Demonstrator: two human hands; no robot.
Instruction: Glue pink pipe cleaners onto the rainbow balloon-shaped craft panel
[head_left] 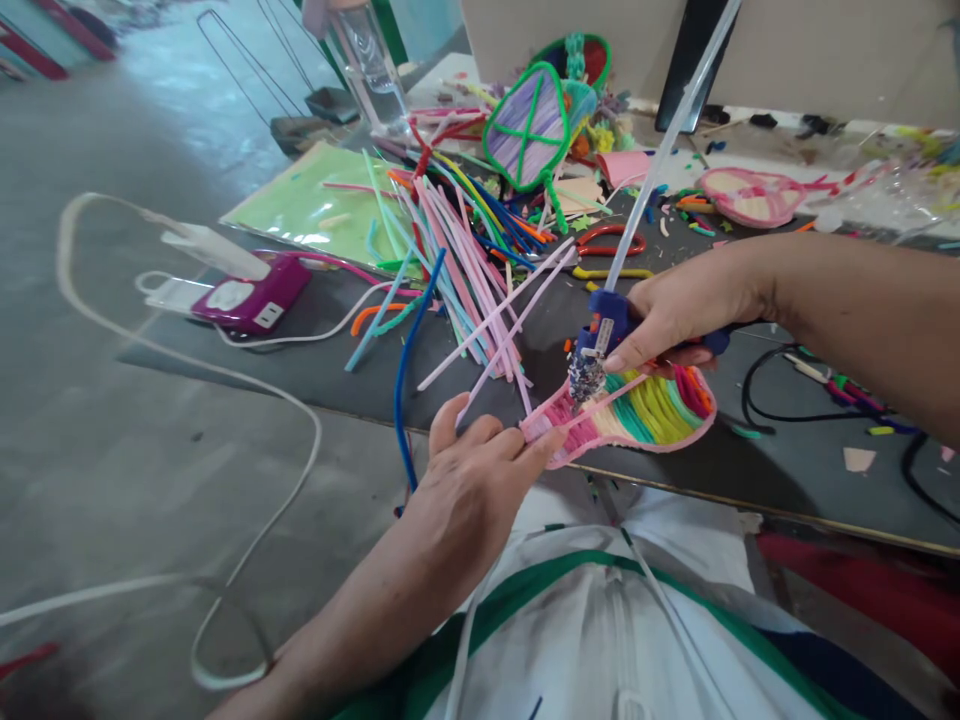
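My right hand (667, 310) is wrapped round a blue glue gun (609, 318) with a long clear glue stick (667, 150) rising from its back. Its smudged nozzle points down at a striped pipe-cleaner craft piece (656, 420) with a pink border. At that piece's narrow pink end, my left hand (480, 460) grips the edge, index finger pressing on top. A pink pipe cleaner (611, 402) runs diagonally across the piece from near that fingertip. The nozzle tip lies close to the surface; whether it touches, I cannot tell.
Loose pipe cleaners (480, 270) are heaped beyond my left hand, beside red-handled scissors (615, 240). A purple power socket (255, 295) with white cables sits at the table's left edge. Finished craft pieces (529, 125) lie at the back; a black cable (757, 400) curls at right.
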